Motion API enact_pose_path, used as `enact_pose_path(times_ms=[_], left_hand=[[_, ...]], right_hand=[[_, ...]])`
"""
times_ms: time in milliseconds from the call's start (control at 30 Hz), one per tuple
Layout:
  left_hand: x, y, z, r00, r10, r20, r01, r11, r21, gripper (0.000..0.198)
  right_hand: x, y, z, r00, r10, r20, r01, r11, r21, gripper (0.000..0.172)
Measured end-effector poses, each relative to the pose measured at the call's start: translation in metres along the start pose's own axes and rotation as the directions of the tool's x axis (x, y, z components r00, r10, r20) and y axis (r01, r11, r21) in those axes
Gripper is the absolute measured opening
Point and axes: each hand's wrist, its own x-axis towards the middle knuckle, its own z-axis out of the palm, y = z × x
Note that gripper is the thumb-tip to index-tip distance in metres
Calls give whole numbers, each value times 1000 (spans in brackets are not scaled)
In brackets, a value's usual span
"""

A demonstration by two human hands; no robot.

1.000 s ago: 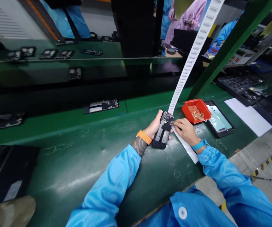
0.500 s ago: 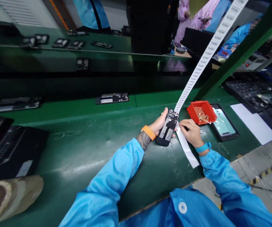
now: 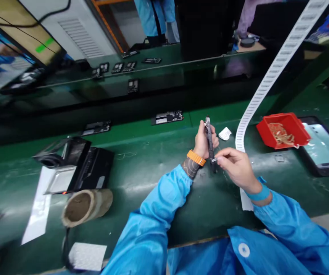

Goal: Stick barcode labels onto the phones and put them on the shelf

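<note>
My left hand (image 3: pixel 201 142) is closed around a partly disassembled phone (image 3: pixel 209 139), which it holds up nearly edge-on above the green bench. Thumb and fingers grip it from both sides. My right hand (image 3: pixel 237 168) pinches a small white label (image 3: pixel 214 159) against or right beside the phone's lower edge; whether it sticks there I cannot tell. A long strip of printed barcode labels (image 3: pixel 263 82) hangs down from the upper right and passes behind my right hand, its white tail lying on the bench.
A red bin (image 3: pixel 263 131) of tan bands stands at right, beside a dark tray (image 3: pixel 315 158) with a pale panel. A crumpled white scrap (image 3: pixel 224 133) lies near my left hand. Leftward are a cardboard tube (image 3: pixel 103 204) and a black device (image 3: pixel 94 168). Another phone (image 3: pixel 167 117) lies behind.
The phone has turned from face-up to edge-on in my left hand. My right hand has left the label strip and holds a small label at the phone. The view has swung left.
</note>
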Motion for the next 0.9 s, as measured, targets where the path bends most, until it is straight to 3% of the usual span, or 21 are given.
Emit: enact_pose_path(times_ms=[100, 233, 367, 567, 900], left_hand=[[-2, -4, -3, 983, 112, 148, -87, 982, -168, 48], [-8, -7, 2, 965, 120, 233, -67, 973, -223, 45], [-13, -4, 11, 975, 99, 201, -64, 983, -173, 47], [-10, 3, 12, 978, 157, 140, -132, 976, -173, 46], [-5, 2, 8, 970, 205, 131, -190, 974, -122, 45]], right_hand=[[-13, 9, 7, 993, 104, 57, -110, 987, 117, 22], [-17, 7, 8, 980, 181, 79, -192, 965, 181, 23], [-17, -6, 15, 981, 186, 53, -188, 981, 49, 22], [-20, -10, 20, 988, 153, 27, -152, 988, -37, 20], [-21, -8, 20, 992, 129, 12, -128, 990, -66, 18]])
